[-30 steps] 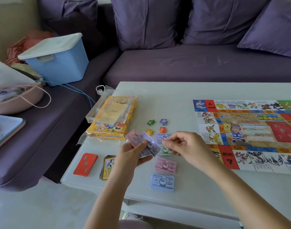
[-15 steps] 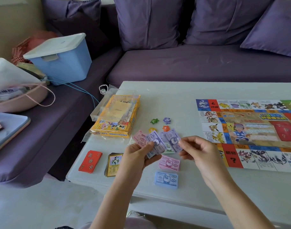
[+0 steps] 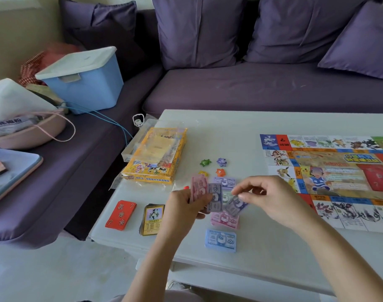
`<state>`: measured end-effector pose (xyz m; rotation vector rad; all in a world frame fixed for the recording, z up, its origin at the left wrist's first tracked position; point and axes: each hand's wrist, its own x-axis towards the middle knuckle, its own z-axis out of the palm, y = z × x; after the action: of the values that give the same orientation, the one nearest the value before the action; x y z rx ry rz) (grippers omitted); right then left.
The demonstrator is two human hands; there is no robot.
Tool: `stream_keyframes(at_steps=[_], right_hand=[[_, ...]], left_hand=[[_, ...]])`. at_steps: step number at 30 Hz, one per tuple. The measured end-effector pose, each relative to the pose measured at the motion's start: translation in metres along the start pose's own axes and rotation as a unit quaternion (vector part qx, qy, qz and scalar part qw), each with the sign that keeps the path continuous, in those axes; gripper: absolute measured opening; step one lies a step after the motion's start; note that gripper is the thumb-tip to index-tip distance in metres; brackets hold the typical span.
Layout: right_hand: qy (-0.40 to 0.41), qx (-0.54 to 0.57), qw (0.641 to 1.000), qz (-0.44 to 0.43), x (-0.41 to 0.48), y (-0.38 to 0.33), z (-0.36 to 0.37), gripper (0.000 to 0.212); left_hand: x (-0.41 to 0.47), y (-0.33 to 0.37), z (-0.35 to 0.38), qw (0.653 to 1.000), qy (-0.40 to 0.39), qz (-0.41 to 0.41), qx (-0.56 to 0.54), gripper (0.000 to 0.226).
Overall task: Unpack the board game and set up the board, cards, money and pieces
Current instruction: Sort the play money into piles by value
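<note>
Now, mid-sort

I see the right hand [image 3: 273,199] pinching one purple note [image 3: 234,207], the left hand [image 3: 181,207] gripping a fan of notes [image 3: 202,189], both just left of the board [image 3: 330,171]; money stacks [image 3: 221,240] beneath, card decks [image 3: 152,219] farther left.

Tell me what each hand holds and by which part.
The left hand grips a fan of money notes by their lower ends; the right hand pinches one purple note at its upper edge.
</note>
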<state>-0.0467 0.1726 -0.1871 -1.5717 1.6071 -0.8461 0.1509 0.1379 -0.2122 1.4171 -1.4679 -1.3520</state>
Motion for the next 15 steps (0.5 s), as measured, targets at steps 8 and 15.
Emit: stream_keyframes(at_steps=[8, 15], right_hand=[[-0.008, -0.072, 0.996, -0.053, 0.014, -0.015, -0.004, 0.022], [-0.029, -0.122, 0.989, -0.079, 0.030, -0.022, 0.003, 0.024]], left_hand=[[0.000, 0.004, 0.008, 0.996, -0.079, 0.014, 0.037, 0.014], [0.011, 0.003, 0.008, 0.996, -0.076, 0.027, 0.043, 0.014]])
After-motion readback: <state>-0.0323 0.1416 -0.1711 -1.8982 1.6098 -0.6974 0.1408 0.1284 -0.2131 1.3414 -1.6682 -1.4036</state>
